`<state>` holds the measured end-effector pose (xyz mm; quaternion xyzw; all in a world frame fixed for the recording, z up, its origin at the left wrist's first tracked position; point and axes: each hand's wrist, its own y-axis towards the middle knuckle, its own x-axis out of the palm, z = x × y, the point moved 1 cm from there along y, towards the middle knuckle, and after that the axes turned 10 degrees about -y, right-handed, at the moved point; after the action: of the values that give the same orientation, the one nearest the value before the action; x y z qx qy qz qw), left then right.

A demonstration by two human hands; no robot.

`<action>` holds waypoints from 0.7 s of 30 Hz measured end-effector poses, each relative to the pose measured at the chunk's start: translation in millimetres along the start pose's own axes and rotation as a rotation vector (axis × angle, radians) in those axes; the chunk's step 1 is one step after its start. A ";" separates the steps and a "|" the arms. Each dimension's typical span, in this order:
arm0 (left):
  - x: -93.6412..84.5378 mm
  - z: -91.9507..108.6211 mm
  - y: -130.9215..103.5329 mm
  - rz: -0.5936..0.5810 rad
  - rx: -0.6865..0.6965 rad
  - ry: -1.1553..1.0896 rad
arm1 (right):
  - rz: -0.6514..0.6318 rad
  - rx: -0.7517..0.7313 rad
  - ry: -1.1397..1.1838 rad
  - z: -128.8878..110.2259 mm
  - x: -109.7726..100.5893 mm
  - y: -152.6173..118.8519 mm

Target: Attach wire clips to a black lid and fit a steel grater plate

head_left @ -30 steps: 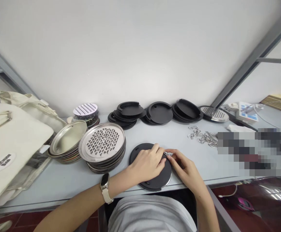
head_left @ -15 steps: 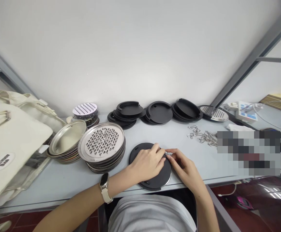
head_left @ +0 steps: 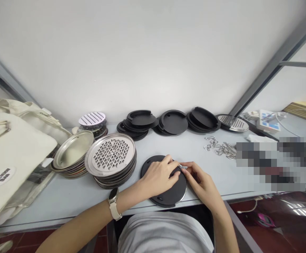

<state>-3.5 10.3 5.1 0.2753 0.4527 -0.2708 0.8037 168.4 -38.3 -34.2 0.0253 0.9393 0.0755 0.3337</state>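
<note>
A round black plastic disc with a bright metal edge lies on the table in front of me. My left hand rests across its top, fingers curled toward the right rim and pressing there. At that rim my right hand pinches a small metal wire clip between thumb and fingertips. The clip touches the edge of the disc, and my fingers hide part of it. More loose wire clips lie in a scattered pile beyond my right hand.
Left of the disc stands a stack of metal grater plates, beside a stack of smooth round plates. Black lids are piled along the wall. A perforated grater lies at right. A cream bag fills the left side.
The fingers of my left hand have shifted slightly at the rim. The clip and my right hand stay nearly in place.
</note>
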 end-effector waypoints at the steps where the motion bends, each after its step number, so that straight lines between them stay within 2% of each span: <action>1: 0.1 0.0 -0.2 0.002 -0.001 -0.001 | -0.001 0.000 0.001 0.5 0.0 0.1; 11: -1.8 -1.8 1.0 0.004 -0.026 -0.102 | 0.006 -0.011 -0.014 1.7 -1.5 0.3; 21: -3.2 -0.4 0.8 0.034 -0.088 -0.133 | 0.019 0.011 0.086 4.3 -0.5 1.1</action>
<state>-4.6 11.7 7.9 0.2288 0.4049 -0.2547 0.8479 171.5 -36.8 -37.0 0.0325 0.9529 0.0744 0.2921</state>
